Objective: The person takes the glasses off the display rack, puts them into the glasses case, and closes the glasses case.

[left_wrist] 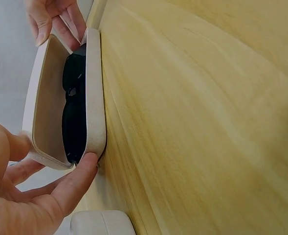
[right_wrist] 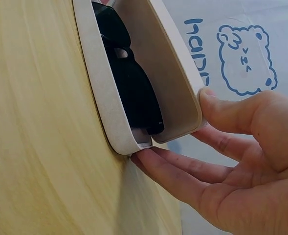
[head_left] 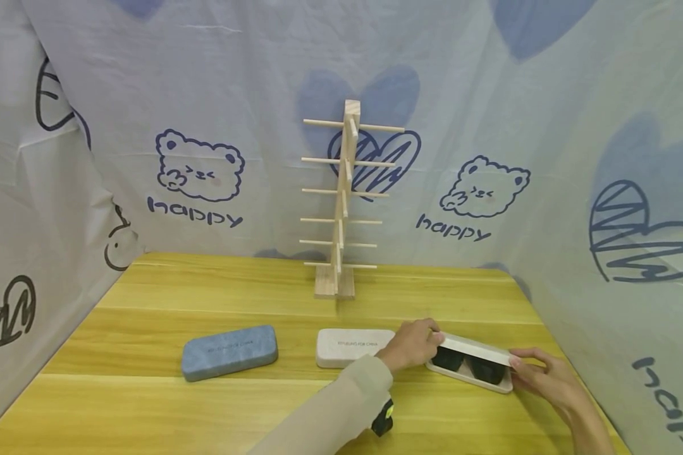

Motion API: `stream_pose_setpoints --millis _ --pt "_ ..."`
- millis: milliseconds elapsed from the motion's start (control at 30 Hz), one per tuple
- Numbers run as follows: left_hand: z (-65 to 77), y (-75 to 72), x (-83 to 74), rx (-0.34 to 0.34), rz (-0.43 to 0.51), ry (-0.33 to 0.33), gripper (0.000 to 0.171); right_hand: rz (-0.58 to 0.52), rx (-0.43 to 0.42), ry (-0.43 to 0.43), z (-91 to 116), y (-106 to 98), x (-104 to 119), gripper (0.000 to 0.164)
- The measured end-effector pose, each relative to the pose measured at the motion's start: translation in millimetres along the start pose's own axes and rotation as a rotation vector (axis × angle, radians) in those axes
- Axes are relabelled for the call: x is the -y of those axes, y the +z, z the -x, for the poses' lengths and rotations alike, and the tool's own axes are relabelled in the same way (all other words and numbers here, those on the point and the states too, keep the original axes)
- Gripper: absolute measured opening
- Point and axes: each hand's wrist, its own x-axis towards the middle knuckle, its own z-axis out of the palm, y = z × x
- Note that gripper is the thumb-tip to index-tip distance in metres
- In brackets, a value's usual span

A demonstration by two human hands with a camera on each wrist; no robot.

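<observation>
At the right of the table, a pale glasses case (head_left: pixel 475 347) stands with its lid partly raised. Dark sunglasses (head_left: pixel 486 370) lie inside it, their lenses showing through the gap. My left hand (head_left: pixel 412 344) grips the case's left end, thumb on the lid and a finger at the base, as the left wrist view shows. On the opposite end my right hand (head_left: pixel 549 381) holds it, with the thumb (right_wrist: pixel 210 100) against the lid's edge and fingertips at the lower shell. The case's base rests on the tabletop.
A second whitish glasses case (head_left: pixel 353 347), closed, lies left of the hands, partly behind the left wrist. Farther left is a closed blue case (head_left: pixel 230 352). A wooden display rack (head_left: pixel 344 196) with several crossbars stands at the back. Printed cloth (head_left: pixel 273 82) surrounds the wooden table (head_left: pixel 119 404).
</observation>
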Motion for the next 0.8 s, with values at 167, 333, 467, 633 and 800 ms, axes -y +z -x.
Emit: stream_pose_setpoints --millis 167,333,467,633,800 --pt "-0.3 0.0 0.8 0.002 -0.007 0.007 0.031 -0.023 0.039 -0.013 1.3 -2.3 -1.0 0.017" --pt "-0.5 -0.6 1.3 0.010 -0.002 0.014 0.032 -0.046 0.056 -0.028 2.2 -2.9 -1.7 0.019" --pt "0.2 -0.8 1.5 0.025 0.021 0.011 0.034 -0.057 0.047 -0.028 2.2 -2.2 -1.5 0.023" --pt "1.7 -1.5 0.6 0.032 0.017 0.016 0.035 -0.072 0.046 -0.046 2.0 -1.9 -3.8 0.020" --pt "2.6 -1.9 0.8 0.040 0.008 0.020 0.035 -0.076 0.051 -0.035 1.6 -2.7 -4.2 0.021"
